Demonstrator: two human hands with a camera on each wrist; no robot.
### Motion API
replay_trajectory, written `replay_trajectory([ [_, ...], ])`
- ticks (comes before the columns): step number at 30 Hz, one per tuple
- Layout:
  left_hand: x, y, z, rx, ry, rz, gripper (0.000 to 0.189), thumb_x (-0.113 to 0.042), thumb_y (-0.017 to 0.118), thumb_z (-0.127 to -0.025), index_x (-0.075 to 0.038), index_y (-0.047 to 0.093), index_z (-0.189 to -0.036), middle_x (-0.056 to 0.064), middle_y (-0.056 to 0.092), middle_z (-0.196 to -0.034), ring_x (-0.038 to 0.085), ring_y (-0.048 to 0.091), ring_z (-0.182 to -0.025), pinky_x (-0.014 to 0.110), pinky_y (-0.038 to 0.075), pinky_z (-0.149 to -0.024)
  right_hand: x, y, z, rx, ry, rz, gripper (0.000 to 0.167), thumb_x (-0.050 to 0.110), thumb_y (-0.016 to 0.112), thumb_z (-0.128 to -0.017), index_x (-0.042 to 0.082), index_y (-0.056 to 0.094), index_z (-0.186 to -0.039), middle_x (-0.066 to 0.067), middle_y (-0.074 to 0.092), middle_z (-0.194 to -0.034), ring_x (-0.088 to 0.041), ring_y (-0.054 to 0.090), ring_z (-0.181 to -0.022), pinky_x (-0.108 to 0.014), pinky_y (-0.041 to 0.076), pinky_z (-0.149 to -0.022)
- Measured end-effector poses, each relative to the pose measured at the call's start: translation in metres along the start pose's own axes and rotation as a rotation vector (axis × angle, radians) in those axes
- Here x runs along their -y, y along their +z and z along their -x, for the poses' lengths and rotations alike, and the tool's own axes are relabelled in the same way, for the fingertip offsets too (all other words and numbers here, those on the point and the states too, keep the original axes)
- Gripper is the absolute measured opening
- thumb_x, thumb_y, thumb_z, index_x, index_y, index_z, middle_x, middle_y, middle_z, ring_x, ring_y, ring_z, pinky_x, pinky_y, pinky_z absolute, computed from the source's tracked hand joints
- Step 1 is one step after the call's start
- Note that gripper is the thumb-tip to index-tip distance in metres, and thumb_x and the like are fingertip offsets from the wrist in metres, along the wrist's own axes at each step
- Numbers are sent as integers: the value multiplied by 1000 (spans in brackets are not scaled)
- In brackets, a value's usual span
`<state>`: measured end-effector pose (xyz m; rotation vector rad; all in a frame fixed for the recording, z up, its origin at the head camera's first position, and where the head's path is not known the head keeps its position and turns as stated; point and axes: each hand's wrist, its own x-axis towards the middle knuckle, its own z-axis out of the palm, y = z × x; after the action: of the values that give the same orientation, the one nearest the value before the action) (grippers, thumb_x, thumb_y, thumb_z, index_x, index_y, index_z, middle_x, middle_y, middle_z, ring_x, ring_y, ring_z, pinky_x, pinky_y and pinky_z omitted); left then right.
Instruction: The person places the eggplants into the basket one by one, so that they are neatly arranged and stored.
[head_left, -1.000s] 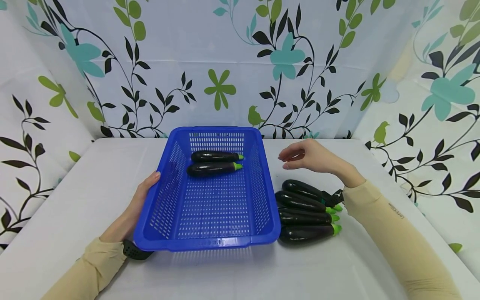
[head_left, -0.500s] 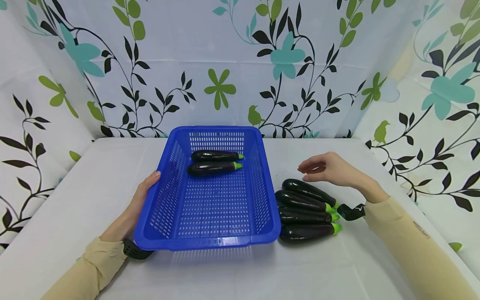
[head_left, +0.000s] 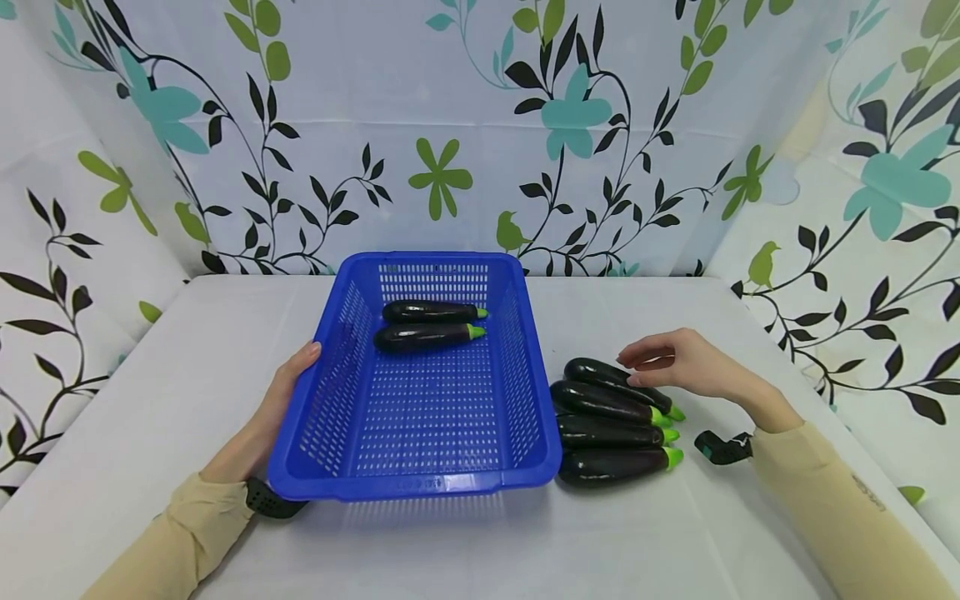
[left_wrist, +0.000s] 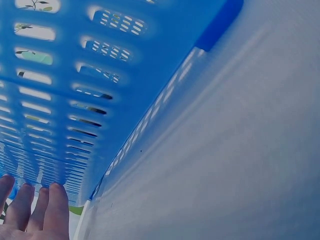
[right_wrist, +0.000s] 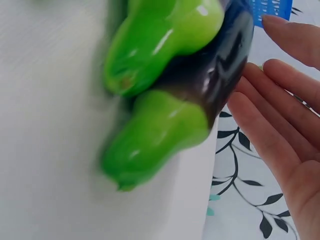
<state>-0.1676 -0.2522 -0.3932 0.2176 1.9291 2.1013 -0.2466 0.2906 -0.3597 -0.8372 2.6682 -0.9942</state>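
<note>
My left hand holds the left rim of a blue slotted plastic basket. In the left wrist view its fingers lie against the basket's outer wall; the thumb is out of sight there. Two dark eggplants with green stems, a rear one and a front one, lie in the basket's far half. Over the farthest eggplant of the group at the right hovers my right hand, thumb and fingers apart. The right wrist view shows the fingertips right beside that eggplant's dark body, nothing gripped.
Several more eggplants, among them a nearest one, lie side by side against the basket's right side, stems pointing right. A white cloth covers the table. Patterned curtains stand behind and at both sides.
My right hand has moved right and toward me, from beside the basket's right rim to over the farthest eggplant. The left hand and basket stay in place.
</note>
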Motion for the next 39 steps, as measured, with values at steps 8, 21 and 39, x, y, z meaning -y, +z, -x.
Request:
replay_trajectory([
  [8, -2, 0, -1, 15, -11, 7, 69, -61, 26, -100, -36, 4, -160, 17, 34, -142, 29, 53, -116, 51, 50, -89, -10, 3, 5, 9, 9, -30, 37, 23, 79, -87, 7, 71, -119, -7, 73, -115, -21, 70, -106, -21, 53, -86],
  [21, -2, 1, -1, -2, -16, -9, 70, -60, 25, -100, -34, 2, -160, 17, 34, -142, 28, 52, -116, 50, 50, -89, -15, 6, 2, 35, -5, -44, 39, 21, 80, -87, 6, 70, -122, -9, 72, -118, -21, 69, -108, -22, 53, -88],
  [39, -4, 3, 3, 12, -43, 19, 69, -63, 24, -99, -39, 3, -159, 19, 30, -146, 31, 50, -119, 52, 50, -88, -13, 9, 1, 40, -3, -14, 39, 20, 77, -88, 6, 69, -123, -10, 71, -120, -22, 69, -108, -22, 53, -88],
])
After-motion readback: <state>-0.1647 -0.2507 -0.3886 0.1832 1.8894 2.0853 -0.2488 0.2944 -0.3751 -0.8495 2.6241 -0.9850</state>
